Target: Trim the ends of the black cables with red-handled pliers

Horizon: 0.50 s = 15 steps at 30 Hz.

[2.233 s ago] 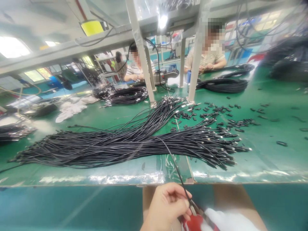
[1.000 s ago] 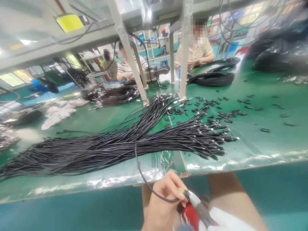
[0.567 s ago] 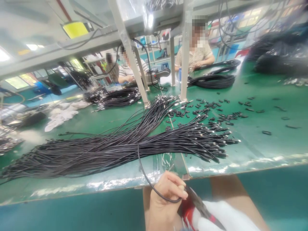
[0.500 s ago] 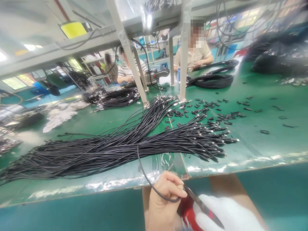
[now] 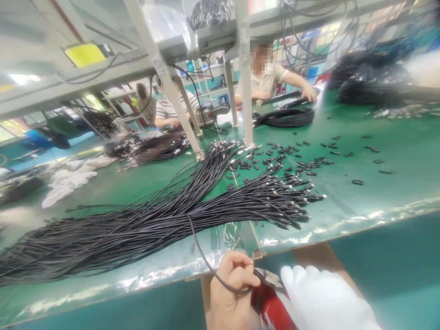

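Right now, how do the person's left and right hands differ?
1. The left hand is bare; the right hand wears a white glove.
2. The left hand pinches a single black cable that loops up to the cable pile; the right hand grips a red-handled tool.
Shared: both sit below the table edge, meeting at the cable's end.

We have a wide bundle of cables [image 5: 144, 224] lying across the counter [image 5: 378, 192] before us, its ends fanning to the right. Behind those ends small loose parts [image 5: 292, 158] lie scattered. Further back right sits a coil of cable [image 5: 285, 118], and at far left a heap of cloth [image 5: 68, 176]. Our hands stay below the counter's near edge.
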Each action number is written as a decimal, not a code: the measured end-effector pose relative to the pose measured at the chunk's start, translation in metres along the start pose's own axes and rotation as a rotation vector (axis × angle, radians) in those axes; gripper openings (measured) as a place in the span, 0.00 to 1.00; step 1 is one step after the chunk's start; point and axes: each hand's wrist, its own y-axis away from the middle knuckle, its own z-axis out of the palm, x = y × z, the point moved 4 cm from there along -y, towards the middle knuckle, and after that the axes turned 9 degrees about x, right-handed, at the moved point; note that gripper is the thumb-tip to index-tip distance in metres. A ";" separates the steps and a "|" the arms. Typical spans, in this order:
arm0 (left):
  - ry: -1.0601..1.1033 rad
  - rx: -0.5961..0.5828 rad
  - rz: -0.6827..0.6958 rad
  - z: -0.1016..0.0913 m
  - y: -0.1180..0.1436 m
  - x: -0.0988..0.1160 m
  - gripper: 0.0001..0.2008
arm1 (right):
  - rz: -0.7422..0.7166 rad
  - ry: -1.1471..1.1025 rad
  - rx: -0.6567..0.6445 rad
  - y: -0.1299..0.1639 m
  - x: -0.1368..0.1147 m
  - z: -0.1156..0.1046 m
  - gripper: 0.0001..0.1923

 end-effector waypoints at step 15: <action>0.238 0.195 -0.308 0.014 0.017 -0.008 0.15 | 0.061 -0.266 -0.055 0.001 0.021 0.014 0.15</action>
